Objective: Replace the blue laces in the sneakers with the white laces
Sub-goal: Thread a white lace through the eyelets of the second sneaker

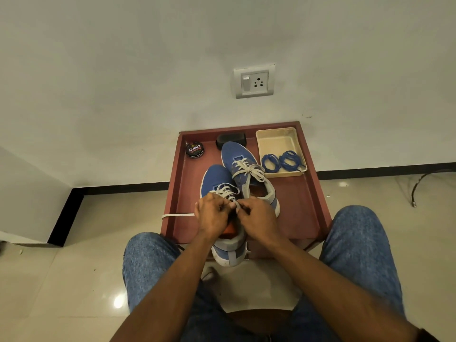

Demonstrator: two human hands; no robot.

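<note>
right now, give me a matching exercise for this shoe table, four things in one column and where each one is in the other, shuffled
Things:
1. blue laces
2. polish tin
3. far sneaker
4. near sneaker

Places or states:
A. far left corner of the table
B. coiled in the beige tray
C. white lace being worked by the left hand and right hand
D. white lace already tied in a bow

Pairs: 1-B, 2-A, 3-D, 4-C
</note>
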